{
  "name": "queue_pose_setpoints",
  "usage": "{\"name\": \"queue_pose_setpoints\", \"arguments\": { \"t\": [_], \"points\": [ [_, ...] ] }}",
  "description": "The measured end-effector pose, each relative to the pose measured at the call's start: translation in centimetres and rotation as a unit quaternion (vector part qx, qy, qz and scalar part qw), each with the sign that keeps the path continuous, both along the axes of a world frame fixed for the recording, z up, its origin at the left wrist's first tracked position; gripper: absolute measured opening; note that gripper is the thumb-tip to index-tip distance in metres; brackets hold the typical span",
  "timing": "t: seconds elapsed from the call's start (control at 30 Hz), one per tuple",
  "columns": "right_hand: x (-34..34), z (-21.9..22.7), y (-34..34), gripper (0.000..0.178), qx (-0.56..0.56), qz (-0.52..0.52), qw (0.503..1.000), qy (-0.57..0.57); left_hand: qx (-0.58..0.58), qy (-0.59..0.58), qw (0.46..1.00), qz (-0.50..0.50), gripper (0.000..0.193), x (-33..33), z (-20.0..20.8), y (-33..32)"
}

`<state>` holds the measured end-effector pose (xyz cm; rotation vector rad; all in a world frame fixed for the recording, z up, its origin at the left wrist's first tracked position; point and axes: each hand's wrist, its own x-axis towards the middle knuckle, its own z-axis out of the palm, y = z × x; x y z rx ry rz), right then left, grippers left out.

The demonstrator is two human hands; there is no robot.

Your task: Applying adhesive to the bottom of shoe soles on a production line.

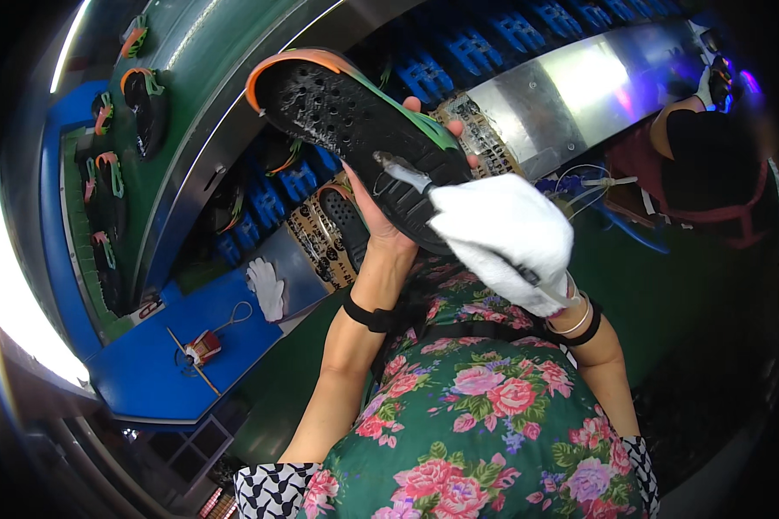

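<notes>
My bare left hand (382, 227) grips a black shoe sole (355, 112) with an orange-to-green rim, thumb on the near edge and fingers over the far one. The sole's inner face, with rows of holes and ribs, is turned up; wet, whitish shine covers part of it near the orange end. In a white cloth glove, my right hand (506, 238) is closed round a small brush (407, 176). Its bristles lie against the ribbed part of the sole. The glove hides the brush's handle and the sole's lower end behind it.
Several soles and shoe uppers ride the green conveyor (195, 52) at left. Another black sole (344, 216) lies on cardboard below my hands. A white glove (267, 288) and a small red-and-white container (203, 348) rest near the blue table (138, 381). A co-worker (710, 147) sits at right.
</notes>
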<state>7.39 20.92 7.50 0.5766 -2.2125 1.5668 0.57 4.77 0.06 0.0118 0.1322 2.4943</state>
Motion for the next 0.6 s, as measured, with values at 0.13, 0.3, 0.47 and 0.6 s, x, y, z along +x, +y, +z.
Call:
{"name": "queue_pose_setpoints", "arguments": {
  "t": [0.13,0.3,0.47,0.6],
  "points": [
    [0.5,-0.2,-1.3,0.025,-0.002,0.06,0.997,0.042,-0.002,0.006,1.0,0.03,0.091,-0.3,0.3,-0.2],
    [0.7,0.2,-0.2,0.024,-0.041,0.022,0.999,-0.027,0.028,0.01,0.999,0.031,0.087,-0.7,0.1,-0.3],
    [1.4,-0.6,-1.2,0.02,0.036,0.043,0.997,0.054,0.039,0.058,0.997,0.046,0.084,-1.1,-0.4,-0.6],
    [1.0,-0.3,-0.1,0.017,-0.087,0.068,0.993,-0.046,0.072,0.055,0.996,0.01,0.083,-1.4,-0.3,-0.9]
  ]
}}
